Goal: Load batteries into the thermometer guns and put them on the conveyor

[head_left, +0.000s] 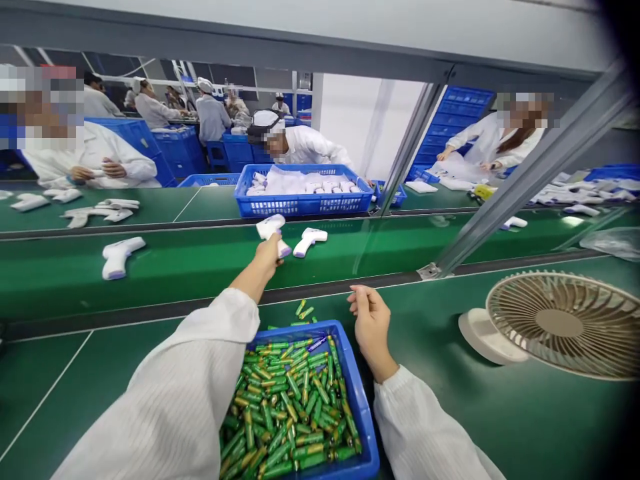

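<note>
Conveyor belt (pixel 200 263), green, runs the full width in front of me, with a dark rail along its near edge between it and my bench (pixel 500 413). A slanted metal post (pixel 500 200) comes down to that rail on my right.

Across the belt: a blue crate (pixel 305 203) of white units and coated co-workers at the far bench. A desk fan (pixel 560 323) lies face-up at my right, well apart from both hands.

Blue bin (pixel 367 427) of green batteries (pixel 290 407) sits directly below me, heaped nearly to the rim. A few loose batteries lie on the bench just beyond its far wall.

My left hand (pixel 267 257) is stretched out over the rail and grasping a white thermometer (pixel 273 230) by its handle, head up, at or just above the belt surface; I cannot tell whether it touches. A second thermometer (pixel 310 240) lies on the belt just beside it, a third (pixel 117 257) well off to the left.

My right hand (pixel 370 327) hovers at the bin's far right corner, fingers curled with the tips pinched together; whether anything is between them I cannot tell.

Progress, my judgement: the full bin and more units on the belt suggest much is left.

Room: open belt left of my left hand; right side limited by post and fan.
</note>
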Motion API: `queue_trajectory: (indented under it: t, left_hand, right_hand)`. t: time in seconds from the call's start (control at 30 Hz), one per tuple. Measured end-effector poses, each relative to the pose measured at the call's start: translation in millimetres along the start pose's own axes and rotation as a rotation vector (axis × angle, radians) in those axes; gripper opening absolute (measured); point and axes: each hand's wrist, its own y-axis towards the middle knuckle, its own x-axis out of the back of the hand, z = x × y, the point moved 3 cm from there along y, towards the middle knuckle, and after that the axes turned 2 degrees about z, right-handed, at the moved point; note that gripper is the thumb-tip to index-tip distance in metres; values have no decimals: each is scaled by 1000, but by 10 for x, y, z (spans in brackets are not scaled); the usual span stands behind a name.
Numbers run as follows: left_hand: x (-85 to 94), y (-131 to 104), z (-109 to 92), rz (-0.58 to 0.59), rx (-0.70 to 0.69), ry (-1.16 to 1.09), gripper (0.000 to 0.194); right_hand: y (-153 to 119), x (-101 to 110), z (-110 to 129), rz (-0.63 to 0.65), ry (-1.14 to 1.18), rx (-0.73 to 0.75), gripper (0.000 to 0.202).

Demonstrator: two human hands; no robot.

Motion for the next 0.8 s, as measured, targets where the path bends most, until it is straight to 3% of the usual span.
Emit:
queue_trajectory:
  t: [0.03, 0.13, 0.2, 0.27, 0.37, 0.5, 0.53, 0.6, 0.67, 0.7, 0.8]
  left_hand:
    - [-52, -139, -30, 24, -20, -65, 19]
    - [-107, -573, -87, 153, -60, -317, 20]
    - [-92, -806, -58, 283, -51, -506, 19]
    - [-60, -935, 25, 378, -7, -623, 18]
    - [-16, -940, 166, 418, 83, -649, 19]
    - [-6, -854, 220, 448, 82, -653, 18]
    - [-14, -853, 223, 456, 77, -653, 18]
    - [-54, -889, 243, 487, 91, -649, 19]
    - [-122, -960, 283, 531, 115, -636, 21]
    - [-162, -1000, 309, 550, 127, -631, 22]
    - [-267, -1101, 395, 581, 180, -632, 24]
  right_hand:
    - [-32, -35, 165, 54, -28, 59, 25]
    - [-312, -387, 606, 667, -356, 405, 10]
    - [-578, -631, 688, 955, -653, 593, 8]
    - [-789, -813, 628, 1104, -922, 720, 7]
    - [-929, -906, 515, 1176, -1061, 808, 6]
    - [-846, -765, 623, 1113, -816, 806, 15]
    - [-780, -710, 691, 1015, -677, 783, 21]
    - [-602, -581, 806, 675, -404, 713, 30]
    - [-432, -462, 839, 322, -234, 655, 31]
    - [-366, -428, 827, 213, -202, 638, 30]
    - [-242, -408, 757, 135, -197, 661, 28]
